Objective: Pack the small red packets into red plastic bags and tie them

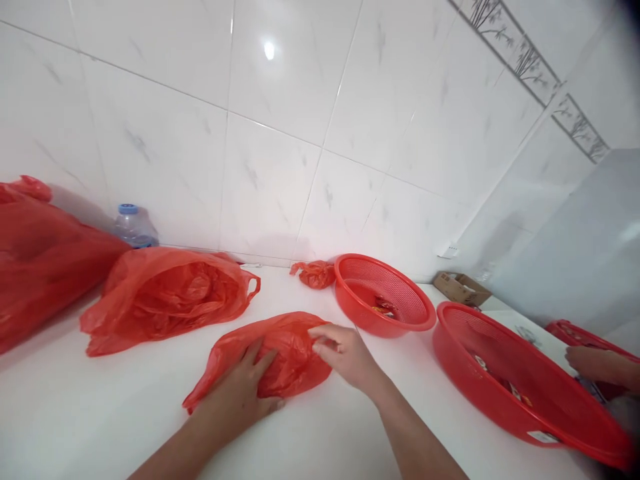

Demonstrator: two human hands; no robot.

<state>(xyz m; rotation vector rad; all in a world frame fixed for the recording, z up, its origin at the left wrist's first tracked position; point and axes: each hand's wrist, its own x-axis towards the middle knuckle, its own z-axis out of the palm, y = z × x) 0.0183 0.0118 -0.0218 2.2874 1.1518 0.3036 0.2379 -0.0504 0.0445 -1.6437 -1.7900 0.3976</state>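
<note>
- The left hand (240, 397) lay with its fingers spread over the near-left part of a red plastic bag (295, 360), from about eight o'clock.
- The right hand (345, 353) met the bag's edge at two o'clock, thumb and forefinger curled towards each other; whether film was caught between them could not be told.
- The bag lay crumpled on a white table (320, 443), just below the middle of the view, towards seven o'clock.
- By its wrinkles it was probably light, limp, slippery and easily torn; a flat palm on its body and a gentle pinch at the edge seemed the safest hold.
- Around it: at ten o'clock, an open red bag (125, 293) with a loop handle; beyond that, a bulging red bag (45, 267) and a clear bottle (133, 230).
- At one o'clock, a small red bundle (319, 275); at two, a red basket (363, 320).
- At three o'clock, a larger red basket (465, 360), then another person's hand (595, 363).
</note>
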